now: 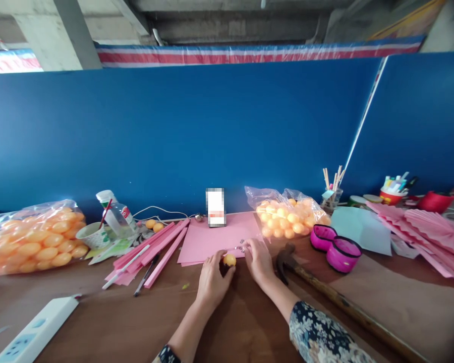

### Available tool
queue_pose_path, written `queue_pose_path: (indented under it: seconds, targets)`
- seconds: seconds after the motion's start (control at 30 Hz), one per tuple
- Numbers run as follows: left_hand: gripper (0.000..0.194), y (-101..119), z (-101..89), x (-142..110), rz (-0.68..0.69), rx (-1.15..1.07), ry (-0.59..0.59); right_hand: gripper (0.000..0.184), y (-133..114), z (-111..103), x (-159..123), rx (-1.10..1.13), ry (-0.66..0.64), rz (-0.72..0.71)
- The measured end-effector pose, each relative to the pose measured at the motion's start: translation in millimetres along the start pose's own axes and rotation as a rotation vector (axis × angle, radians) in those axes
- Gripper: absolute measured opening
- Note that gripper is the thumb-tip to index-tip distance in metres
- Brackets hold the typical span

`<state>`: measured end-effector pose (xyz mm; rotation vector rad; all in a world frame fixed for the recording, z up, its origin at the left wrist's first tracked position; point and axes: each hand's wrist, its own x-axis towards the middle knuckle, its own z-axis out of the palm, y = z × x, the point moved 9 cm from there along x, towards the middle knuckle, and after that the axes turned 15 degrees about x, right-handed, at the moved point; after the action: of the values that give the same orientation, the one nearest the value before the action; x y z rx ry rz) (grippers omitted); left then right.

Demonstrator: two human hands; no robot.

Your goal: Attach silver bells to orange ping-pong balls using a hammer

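Near the front edge of the pink paper (219,242), my left hand (213,285) curls its fingers and thumb around a small yellow-orange ball (230,260). Something dark shows beneath the ball, too small to make out. My right hand (259,262) is just to the right, resting at the paper with its fingertips drawn together. Small shiny pieces (241,246), possibly metal, lie at those fingertips; what the fingers pinch, if anything, is hidden. A hammer (287,259) lies on the brown table right of my right hand.
Clear bags of orange balls stand at left (34,242) and back right (287,217). Pink paper strips (155,247), a plastic bottle (117,217) and a paper cup (93,236) are left. Magenta round containers (343,253) and folded pink paper (423,237) sit right. A power strip (38,327) lies front left.
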<state>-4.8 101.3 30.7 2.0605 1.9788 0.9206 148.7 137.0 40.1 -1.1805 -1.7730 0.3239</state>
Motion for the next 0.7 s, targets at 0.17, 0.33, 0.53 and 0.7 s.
queue_pose_path:
  seconds: [0.17, 0.33, 0.53, 0.7]
  targets:
    - [0.038, -18.5, -10.6, 2.8, -0.191, -0.355, 0.097, 0.014, -3.1, 1.9, -1.7, 0.015, 0.003, -0.032]
    - [0.050, -34.6, -10.9, 3.9, -0.323, -0.466, 0.100, 0.014, 4.1, 4.0, -2.5, 0.010, 0.004, 0.001]
    - [0.049, -31.9, -7.8, 6.2, -0.286, -0.363, 0.076, 0.018, 7.1, 11.1, -2.7, -0.004, -0.068, 0.032]
    - [0.047, -29.4, -6.7, 9.3, -0.260, -0.306, 0.069, 0.019, 6.0, 11.5, -2.2, -0.002, -0.088, 0.040]
